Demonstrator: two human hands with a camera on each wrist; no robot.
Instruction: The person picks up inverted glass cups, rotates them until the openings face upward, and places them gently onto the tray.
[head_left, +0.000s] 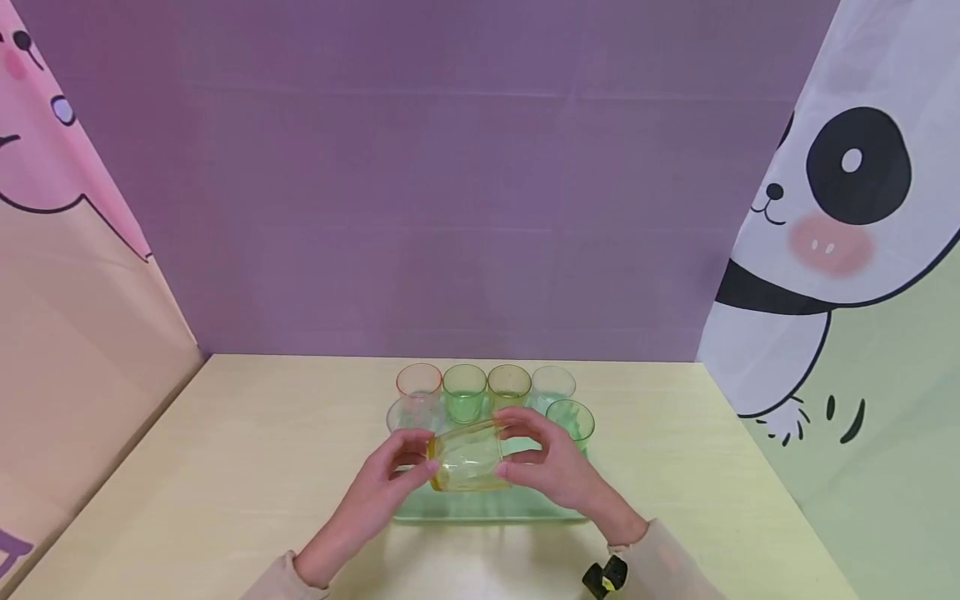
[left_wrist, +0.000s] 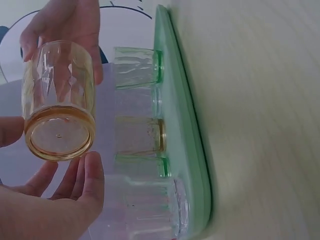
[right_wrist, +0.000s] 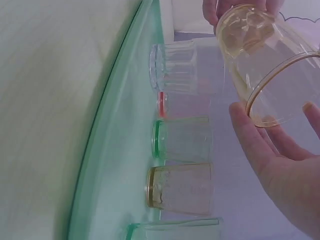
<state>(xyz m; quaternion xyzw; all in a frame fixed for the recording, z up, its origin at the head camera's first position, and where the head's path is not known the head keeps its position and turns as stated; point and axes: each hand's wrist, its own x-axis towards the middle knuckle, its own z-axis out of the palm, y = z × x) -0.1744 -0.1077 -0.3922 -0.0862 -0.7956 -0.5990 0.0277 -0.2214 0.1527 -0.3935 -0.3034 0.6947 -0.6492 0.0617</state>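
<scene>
A clear yellow drinking glass [head_left: 468, 458] lies sideways in the air over the front of a green tray [head_left: 487, 507]. My left hand [head_left: 382, 479] grips its thick amber base, which faces the camera in the left wrist view. At the rim end, my right hand [head_left: 551, 462] holds the glass between thumb and fingers, its mouth turned to the right. The right wrist view shows the rim [right_wrist: 280, 75] resting against the fingertips [right_wrist: 240, 111] of that hand. Both hands stay above the tray, in front of the other glasses.
On the tray's back row stand a red-rimmed glass [head_left: 418, 381], a green glass [head_left: 465, 393], an amber glass [head_left: 509, 385] and a clear glass [head_left: 553, 385]. Before them are another clear glass [head_left: 405, 414] at left and a green one [head_left: 572, 419] at right. A purple wall [head_left: 450, 208] rises behind the table.
</scene>
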